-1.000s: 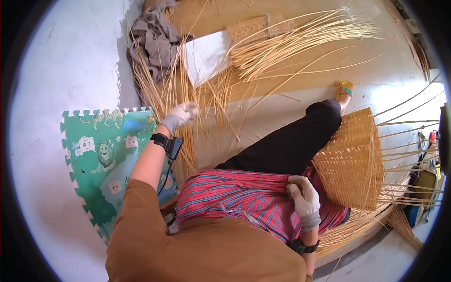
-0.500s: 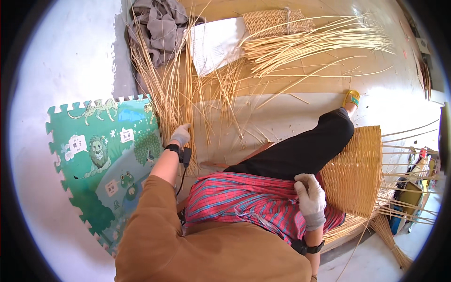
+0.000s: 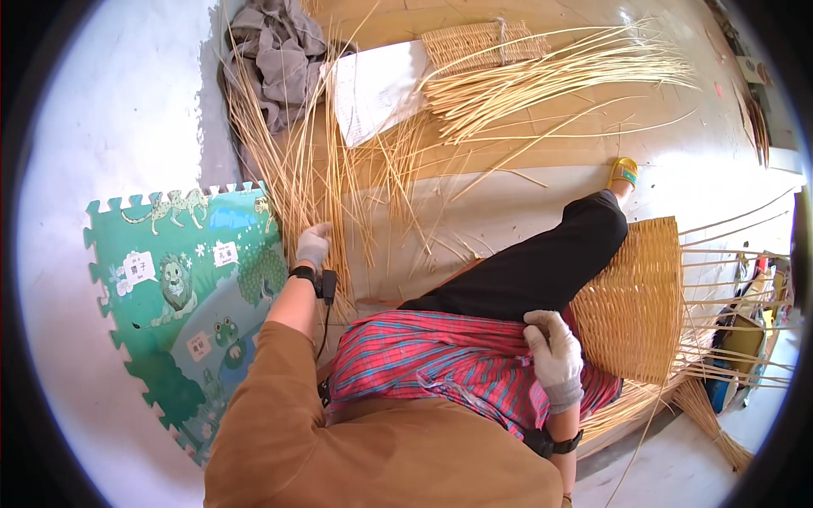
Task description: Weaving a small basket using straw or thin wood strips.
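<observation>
My left hand (image 3: 312, 245), in a pale glove with bare fingertips, reaches out to the left edge of a loose heap of long tan wicker strands (image 3: 337, 203). Its fingers are stretched out over the strands, and I see none lifted in them. My right hand (image 3: 557, 360), gloved too, rests on the red plaid cloth (image 3: 423, 347) across my lap. Its thumb and fingers are bent but apart, with nothing between them. Just right of it a partly woven wicker basket (image 3: 631, 300) lies on its side by my leg, its unwoven stakes (image 3: 732, 296) pointing right.
A green foam play mat (image 3: 212, 296) lies to the left. Beyond the strands are a grey cloth (image 3: 275, 63), a white sheet (image 3: 377, 89), a woven wicker panel (image 3: 483, 46) and a thick strand bundle (image 3: 559, 80). A tied bundle (image 3: 711, 423) lies at lower right.
The view has shifted slightly, moving the scene a little left. My left fingertips have drawn in a little at the strands. My right hand keeps its place on my lap.
</observation>
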The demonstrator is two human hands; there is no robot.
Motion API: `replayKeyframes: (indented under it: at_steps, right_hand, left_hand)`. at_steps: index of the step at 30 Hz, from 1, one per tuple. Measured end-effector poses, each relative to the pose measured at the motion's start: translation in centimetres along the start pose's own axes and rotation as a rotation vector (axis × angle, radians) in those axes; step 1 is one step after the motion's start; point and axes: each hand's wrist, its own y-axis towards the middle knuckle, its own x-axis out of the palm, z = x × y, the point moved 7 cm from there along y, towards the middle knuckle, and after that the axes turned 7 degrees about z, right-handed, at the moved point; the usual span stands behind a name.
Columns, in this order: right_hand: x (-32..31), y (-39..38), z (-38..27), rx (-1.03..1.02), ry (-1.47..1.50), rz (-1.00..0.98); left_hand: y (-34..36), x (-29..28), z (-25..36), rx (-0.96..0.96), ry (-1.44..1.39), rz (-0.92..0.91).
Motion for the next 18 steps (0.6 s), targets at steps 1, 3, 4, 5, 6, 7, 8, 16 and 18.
replayKeyframes:
  at_steps: [1,3,4,5,6,7,8,16,18]
  right_hand:
    - [0.1,-0.1,-0.1,-0.017,0.018,-0.001]
    - [0.8,-0.1,-0.1,-0.049,0.071,-0.04]
    - [1.1,-0.1,-0.1,-0.062,0.097,-0.055]
    - [0.5,-0.3,0.4,-0.048,0.082,-0.023]
    - [0.1,-0.6,0.6,-0.029,0.07,-0.01]
    - [0.1,-0.7,0.7,-0.023,0.07,-0.02]
    - [0.2,-0.8,0.7,-0.034,0.081,-0.022]
    - [-0.1,-1.4,2.5,-0.037,0.251,-0.052]
    - [-1.5,-1.6,2.7,-0.043,0.244,-0.003]
  left_hand:
    - [1.2,-0.9,-0.6,0.024,-0.269,0.06]
    - [2.7,-5.4,-1.9,0.137,-0.63,0.118]
    - [2.9,-6.6,-2.2,0.14,-0.624,0.137]
    - [2.5,-4.8,0.8,0.057,-0.733,-0.009]
    - [1.9,-4.0,3.3,-0.025,-0.829,-0.141]
    - [1.6,-4.6,3.8,-0.079,-0.846,-0.178]
    - [1.7,-5.9,3.8,-0.069,-0.844,-0.166]
    - [-3.5,-7.9,-2.0,-0.221,-0.535,-0.558]
    - [-4.9,-7.0,0.1,-0.206,-0.72,-0.656]
